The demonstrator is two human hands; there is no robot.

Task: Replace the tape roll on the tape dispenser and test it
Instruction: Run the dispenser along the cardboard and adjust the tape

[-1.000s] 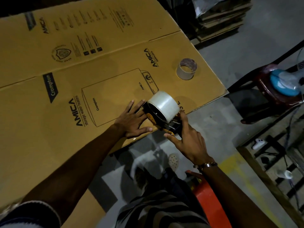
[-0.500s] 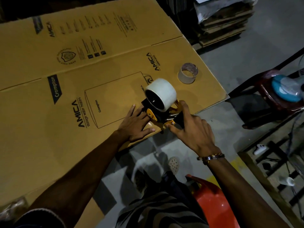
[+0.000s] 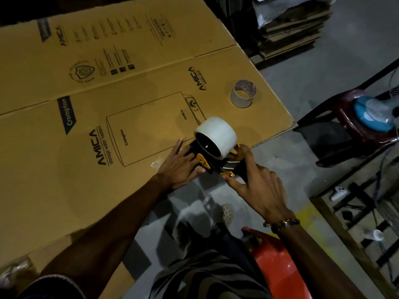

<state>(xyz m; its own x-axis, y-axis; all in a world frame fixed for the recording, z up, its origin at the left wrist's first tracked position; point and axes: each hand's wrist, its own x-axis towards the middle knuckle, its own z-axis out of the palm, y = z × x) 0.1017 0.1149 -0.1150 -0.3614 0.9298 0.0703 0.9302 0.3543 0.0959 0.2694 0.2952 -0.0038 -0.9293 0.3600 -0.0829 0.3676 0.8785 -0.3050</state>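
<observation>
A full roll of clear tape [image 3: 217, 134] sits mounted on the black and yellow tape dispenser [image 3: 212, 161], which rests near the front edge of a flattened cardboard box [image 3: 90, 130]. My right hand [image 3: 257, 186] grips the dispenser's handle from behind. My left hand [image 3: 180, 167] lies flat with straight fingers on the cardboard, its fingertips against the dispenser's front. An empty cardboard tape core [image 3: 243, 97] stands on the cardboard farther back, to the right.
Stacked flat cardboard [image 3: 291, 29] lies at the back right. A dark red plastic chair [image 3: 362, 126] with a blue object on it stands at the right. An orange stool [image 3: 278, 268] is under me, and cables cross the grey floor at the right.
The dispenser has moved forward onto the cardboard from the edge. My left hand has stayed pressed on the cardboard beside it. My right hand followed with the handle.
</observation>
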